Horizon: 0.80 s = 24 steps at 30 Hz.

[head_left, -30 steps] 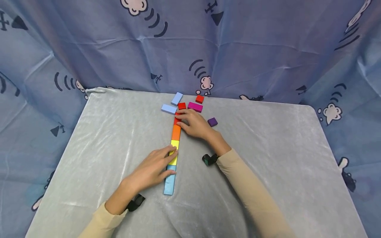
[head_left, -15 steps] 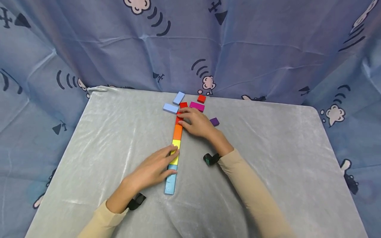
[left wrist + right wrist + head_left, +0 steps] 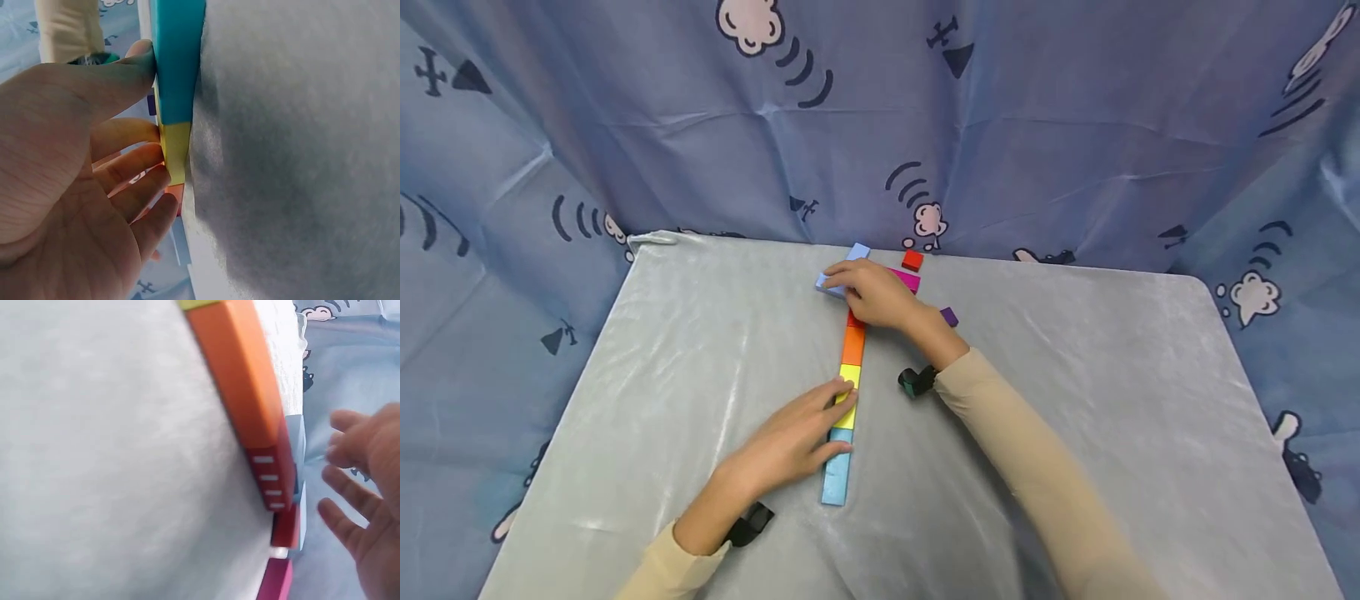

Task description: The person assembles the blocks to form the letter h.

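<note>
A straight row of blocks runs along the cloth: a sky-blue block (image 3: 835, 482), a yellow block (image 3: 851, 375), an orange block (image 3: 853, 346) and a red block (image 3: 855, 319). My left hand (image 3: 786, 442) rests its fingertips on the yellow block, its thumb at the sky-blue one. My right hand (image 3: 880, 296) is over the row's far end, nearest a pale blue block (image 3: 824, 282), and partly hides it. The right wrist view shows that hand's fingers apart and loosely bent, holding nothing, beside the red block (image 3: 272, 478).
Another pale blue block (image 3: 859, 250) lies behind the right hand. To its right are a magenta block (image 3: 908, 279), a small red block (image 3: 912, 261) and a purple block (image 3: 950, 317). A grey cloth (image 3: 1075, 417) covers the table, with a patterned curtain (image 3: 850, 125) behind.
My right hand has left the red blocks and shifted left and slightly farther away, over the pale blue block. The left hand stays on the row.
</note>
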Each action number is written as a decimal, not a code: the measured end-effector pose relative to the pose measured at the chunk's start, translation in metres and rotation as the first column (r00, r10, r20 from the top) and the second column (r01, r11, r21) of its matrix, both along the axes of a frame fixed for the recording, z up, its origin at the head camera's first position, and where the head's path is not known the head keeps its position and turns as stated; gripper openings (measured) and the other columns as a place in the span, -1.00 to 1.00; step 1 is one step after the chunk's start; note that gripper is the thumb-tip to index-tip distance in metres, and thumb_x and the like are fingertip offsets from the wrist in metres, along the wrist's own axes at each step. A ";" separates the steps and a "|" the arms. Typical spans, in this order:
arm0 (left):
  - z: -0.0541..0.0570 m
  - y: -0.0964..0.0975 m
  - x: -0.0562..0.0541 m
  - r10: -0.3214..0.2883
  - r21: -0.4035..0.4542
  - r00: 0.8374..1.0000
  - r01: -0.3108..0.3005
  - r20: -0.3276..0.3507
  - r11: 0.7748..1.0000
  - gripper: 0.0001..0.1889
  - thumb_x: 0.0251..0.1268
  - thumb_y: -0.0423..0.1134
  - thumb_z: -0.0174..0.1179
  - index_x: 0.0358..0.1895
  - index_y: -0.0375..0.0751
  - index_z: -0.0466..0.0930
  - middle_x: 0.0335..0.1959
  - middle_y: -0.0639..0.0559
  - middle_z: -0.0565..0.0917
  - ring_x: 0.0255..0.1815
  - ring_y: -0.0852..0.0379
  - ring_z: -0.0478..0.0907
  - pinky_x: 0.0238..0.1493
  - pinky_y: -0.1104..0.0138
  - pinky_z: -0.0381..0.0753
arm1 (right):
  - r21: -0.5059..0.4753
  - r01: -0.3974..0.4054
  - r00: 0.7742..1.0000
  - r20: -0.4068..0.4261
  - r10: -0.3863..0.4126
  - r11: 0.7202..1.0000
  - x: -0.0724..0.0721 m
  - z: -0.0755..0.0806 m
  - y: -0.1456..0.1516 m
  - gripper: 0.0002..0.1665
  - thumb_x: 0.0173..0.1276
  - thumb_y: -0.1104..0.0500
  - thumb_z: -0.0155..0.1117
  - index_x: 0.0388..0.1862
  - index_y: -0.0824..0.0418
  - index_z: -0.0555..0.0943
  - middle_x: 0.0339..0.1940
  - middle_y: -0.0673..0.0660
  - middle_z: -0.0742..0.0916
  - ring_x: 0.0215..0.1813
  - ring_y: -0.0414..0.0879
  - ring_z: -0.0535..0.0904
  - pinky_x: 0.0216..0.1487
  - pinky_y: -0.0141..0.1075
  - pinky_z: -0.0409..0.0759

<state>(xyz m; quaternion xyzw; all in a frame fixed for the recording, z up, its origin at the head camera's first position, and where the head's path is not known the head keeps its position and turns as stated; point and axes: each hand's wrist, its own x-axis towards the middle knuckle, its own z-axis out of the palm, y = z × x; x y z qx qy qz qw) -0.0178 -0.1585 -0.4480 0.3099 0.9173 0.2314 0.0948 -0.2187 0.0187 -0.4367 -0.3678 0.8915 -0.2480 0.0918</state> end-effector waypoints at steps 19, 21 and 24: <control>0.000 0.000 0.002 -0.004 0.006 1.000 0.004 -0.015 1.000 -0.27 0.41 -0.07 0.42 0.53 -0.35 0.43 0.56 -0.20 0.44 0.59 -0.11 0.42 0.55 0.05 0.51 | 0.229 -0.085 0.993 0.097 0.064 0.970 -0.005 0.005 -0.027 -0.38 0.54 0.32 0.12 0.56 0.31 0.46 0.65 0.28 0.44 0.69 0.15 0.33 0.74 -0.06 0.28; -0.001 0.000 0.001 -0.007 0.007 1.000 0.007 -0.013 1.000 -0.26 0.41 -0.07 0.42 0.54 -0.35 0.42 0.57 -0.19 0.43 0.59 -0.10 0.42 0.55 0.05 0.51 | 0.248 -0.077 0.994 0.091 0.056 0.966 -0.004 0.007 -0.029 -0.39 0.56 0.30 0.14 0.56 0.28 0.47 0.64 0.30 0.43 0.67 0.18 0.33 0.74 -0.04 0.28; -0.001 0.001 0.001 -0.009 0.003 1.000 0.009 -0.009 1.000 -0.26 0.43 -0.06 0.41 0.55 -0.34 0.40 0.57 -0.19 0.42 0.60 -0.10 0.41 0.57 0.05 0.50 | 0.259 -0.060 0.997 0.056 0.047 0.964 -0.003 0.007 -0.030 -0.43 0.57 0.25 0.21 0.52 0.26 0.51 0.61 0.29 0.47 0.62 0.18 0.37 0.71 -0.04 0.34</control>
